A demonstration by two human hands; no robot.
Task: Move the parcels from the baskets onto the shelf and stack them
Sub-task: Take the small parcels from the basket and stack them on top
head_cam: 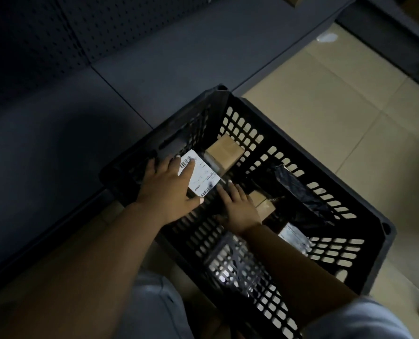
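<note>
Left hand (165,185): fingers spread, gripping dark flat parcel with white barcode label (199,176).
Right hand (237,206): open, pressing alongside, inside black slotted plastic basket (301,182).
Long axis: slanting down-right between both hands.

Dim, underexposed wide-angle view; deep shadow left, soft blur at edges.

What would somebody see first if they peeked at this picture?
Probably the bright white label with barcodes, glowing in the dark middle of the picture on a dark parcel, with the left hand on top of it. Next comes the big black basket full of holes on the pale floor tiles, where the right hand reaches in beside it. A brown cardboard box sits at the basket's far corner.
</note>
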